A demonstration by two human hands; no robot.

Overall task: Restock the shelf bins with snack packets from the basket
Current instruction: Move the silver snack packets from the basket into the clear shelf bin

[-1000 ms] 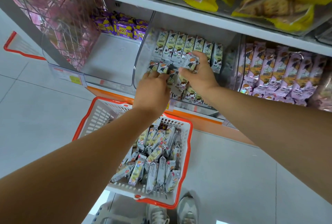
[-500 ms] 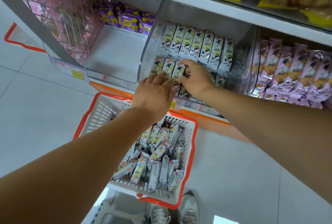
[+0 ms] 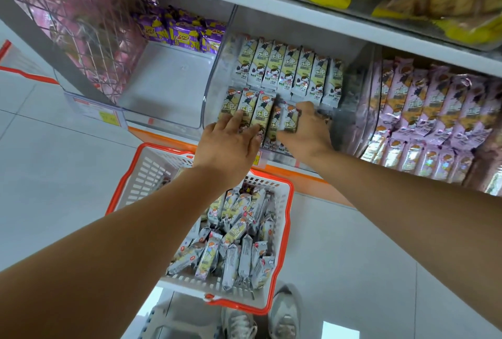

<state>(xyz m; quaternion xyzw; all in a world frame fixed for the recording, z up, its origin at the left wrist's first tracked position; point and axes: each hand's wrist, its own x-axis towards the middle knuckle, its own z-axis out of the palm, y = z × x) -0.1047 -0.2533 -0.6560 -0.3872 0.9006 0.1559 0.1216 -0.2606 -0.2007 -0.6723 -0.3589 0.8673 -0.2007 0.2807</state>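
Clear bin [image 3: 217,80] | left grip [image 3: 231,146] released, flat on front-row packets [image 3: 247,109] | right grip [image 3: 308,132] grasping two packets [image 3: 288,121]

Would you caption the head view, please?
Left hand and right hand arrange snack packets in a clear bin above the basket.

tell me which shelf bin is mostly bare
The left bin, bare but for purple packets at its back; the other two are lined with cream packets and pink packets.
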